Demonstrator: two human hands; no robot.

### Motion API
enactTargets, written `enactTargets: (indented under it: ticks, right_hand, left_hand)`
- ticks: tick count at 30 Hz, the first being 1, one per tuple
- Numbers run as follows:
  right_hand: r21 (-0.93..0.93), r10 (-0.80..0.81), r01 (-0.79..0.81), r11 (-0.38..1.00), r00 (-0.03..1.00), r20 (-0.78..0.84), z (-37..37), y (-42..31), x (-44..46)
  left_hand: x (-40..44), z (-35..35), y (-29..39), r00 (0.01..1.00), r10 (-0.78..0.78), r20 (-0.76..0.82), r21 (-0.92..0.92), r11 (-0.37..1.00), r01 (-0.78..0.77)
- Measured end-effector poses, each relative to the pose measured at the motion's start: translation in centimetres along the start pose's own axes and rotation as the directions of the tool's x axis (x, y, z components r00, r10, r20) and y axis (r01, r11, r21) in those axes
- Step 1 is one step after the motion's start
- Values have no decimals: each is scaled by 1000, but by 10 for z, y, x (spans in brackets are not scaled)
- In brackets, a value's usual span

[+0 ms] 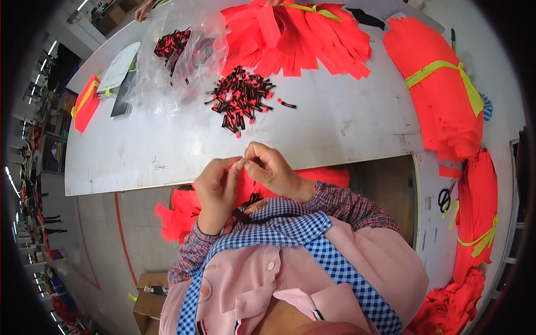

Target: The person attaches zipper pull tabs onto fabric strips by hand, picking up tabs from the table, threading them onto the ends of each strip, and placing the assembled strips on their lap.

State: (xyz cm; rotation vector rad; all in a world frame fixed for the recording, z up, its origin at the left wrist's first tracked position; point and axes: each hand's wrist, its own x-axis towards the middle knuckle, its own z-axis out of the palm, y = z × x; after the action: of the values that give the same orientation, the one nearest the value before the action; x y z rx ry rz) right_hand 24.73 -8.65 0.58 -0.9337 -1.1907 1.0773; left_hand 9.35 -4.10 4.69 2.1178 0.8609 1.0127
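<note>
My left hand (216,187) and my right hand (272,170) meet at the fingertips over the table's front edge. Both are closed in a pinch; whatever lies between the fingertips is too small to make out. Below them, red-orange fabric (180,215) lies at my lap, partly hidden by my hands and apron. Beyond my hands, a pile of small black and red pieces (241,99) rests on the white table (167,151). One loose piece (287,104) lies just right of the pile.
A clear plastic bag (192,92) holds more small pieces. Red-orange strips (290,42) fan out at the back. Tied red-orange bundles (441,100) lie at the right, near black scissors (444,199). Another person's hand (143,11) shows at the top left. A cardboard box (148,301) stands below.
</note>
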Motion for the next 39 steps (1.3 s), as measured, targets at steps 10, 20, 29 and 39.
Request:
enactTargets:
  ticks: [10, 20, 29, 39]
  right_hand:
    - [598, 330, -263, 757, 944, -2, 0, 19, 1]
    - [-823, -195, -189, 536, 921, -338, -140, 121, 71]
    - [-930, -166, -270, 250, 934, -316, -166, 141, 94]
    - [-919, -192, -240, 314, 932, -309, -168, 142, 70]
  left_hand:
    - [10, 1, 5, 988, -66, 137, -171, 981, 89]
    - [5, -13, -6, 995, -90, -42, -304, 950, 73]
    - [5, -11, -2, 977, -208, -45, -403, 899, 173]
    - [5, -6, -7, 983, -181, -36, -421, 895, 150]
